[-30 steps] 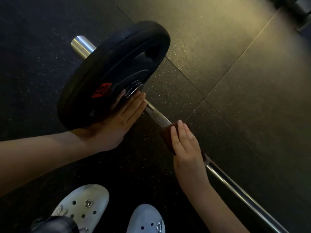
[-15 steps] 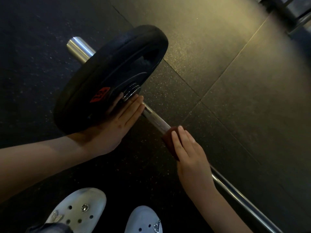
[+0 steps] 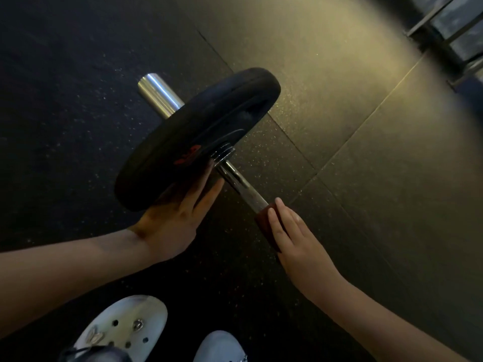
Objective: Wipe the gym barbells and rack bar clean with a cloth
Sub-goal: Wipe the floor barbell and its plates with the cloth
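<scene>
A steel barbell (image 3: 240, 185) lies on the dark rubber floor and carries a black weight plate (image 3: 198, 131) with a red label. Its bare sleeve end (image 3: 159, 95) sticks out beyond the plate. My left hand (image 3: 172, 223) rests flat on the plate's near face, fingers straight, close to the collar. My right hand (image 3: 295, 241) presses a dark red cloth (image 3: 264, 218) onto the bar a short way from the plate, fingers lying along the bar. My right hand and forearm hide the bar behind the cloth.
My two white clogs (image 3: 125, 325) (image 3: 219, 346) stand on the floor just below the hands. A metal frame (image 3: 449, 30) shows blurred in the top right corner. Seams between rubber floor tiles run beyond the bar.
The view has shifted, so the plate now sits lower and further right in the frame. Both hands stay where they were on the plate and the cloth.
</scene>
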